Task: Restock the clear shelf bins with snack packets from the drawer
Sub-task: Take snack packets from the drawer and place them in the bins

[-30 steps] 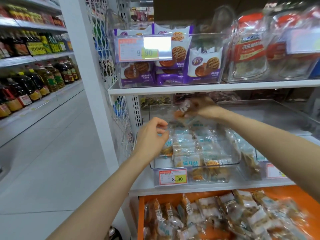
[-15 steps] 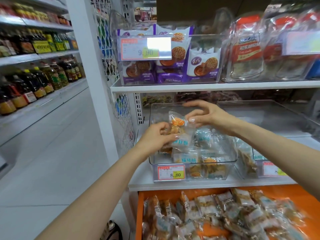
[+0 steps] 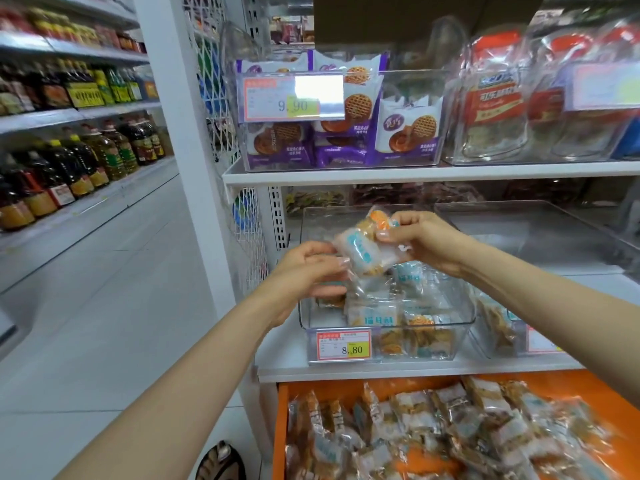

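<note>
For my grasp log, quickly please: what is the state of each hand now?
Left hand: pinches the left end of the snack packet.
Right hand: pinches the same packet's right end.

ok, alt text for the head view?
A left hand and a right hand hold a snack packet just above a partly filled clear bin tagged 8.80 on a shop shelf. Below, an open orange drawer holds many more packets; purple biscuit packs sit on the shelf above.

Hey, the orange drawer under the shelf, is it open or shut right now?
Open. The orange drawer is pulled out from below the shelf, with its heap of snack packets exposed from above.
</note>
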`<state>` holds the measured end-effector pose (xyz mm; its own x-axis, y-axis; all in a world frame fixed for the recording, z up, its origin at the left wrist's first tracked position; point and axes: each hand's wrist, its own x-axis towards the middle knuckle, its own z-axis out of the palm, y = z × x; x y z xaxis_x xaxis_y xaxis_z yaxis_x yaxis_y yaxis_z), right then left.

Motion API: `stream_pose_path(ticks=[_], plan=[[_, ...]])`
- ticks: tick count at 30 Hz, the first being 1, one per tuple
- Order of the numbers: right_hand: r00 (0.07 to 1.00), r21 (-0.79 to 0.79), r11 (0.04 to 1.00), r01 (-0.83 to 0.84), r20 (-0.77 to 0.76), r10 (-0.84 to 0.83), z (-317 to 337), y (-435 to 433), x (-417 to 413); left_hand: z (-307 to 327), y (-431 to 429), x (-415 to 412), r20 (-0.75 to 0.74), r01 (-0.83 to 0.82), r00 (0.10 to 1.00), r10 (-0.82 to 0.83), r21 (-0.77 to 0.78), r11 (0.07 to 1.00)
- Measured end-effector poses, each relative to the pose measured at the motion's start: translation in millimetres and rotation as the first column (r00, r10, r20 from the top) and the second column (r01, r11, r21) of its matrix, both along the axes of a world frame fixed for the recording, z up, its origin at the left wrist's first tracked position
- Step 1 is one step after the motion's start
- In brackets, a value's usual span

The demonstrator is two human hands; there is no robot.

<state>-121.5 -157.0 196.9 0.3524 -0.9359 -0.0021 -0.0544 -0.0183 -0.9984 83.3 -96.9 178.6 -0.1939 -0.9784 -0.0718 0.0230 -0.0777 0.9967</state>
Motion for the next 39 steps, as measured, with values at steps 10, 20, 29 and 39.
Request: stream_pose_path(ticks=[10,20,29,39], plan=[[0.968,-0.113,0.989,-0.092,-0.242,0.063,0,7,-15,-1,-5,-3,0.197,-0.11,0.97,0.145,-0.178,0.978],[0.902,-0.299,0.949,-0.098,-0.43,-0.042,15,-3,17,4,-7,8,0.422,-0.14,0.835,0.354,-0.457,0.878],[0.897,-0.223,0.975,0.023,-0.426,-0.118,-23,-40,30,-13,-11,31,0.706,-0.204,0.609,0.362,-0.301,0.931],[0.621,-0.387,0.858,-0.337,-0.777,-0.106,-56,-46,53,-19,-12,27,0.737,-0.15,0.63,0.243,-0.192,0.97]])
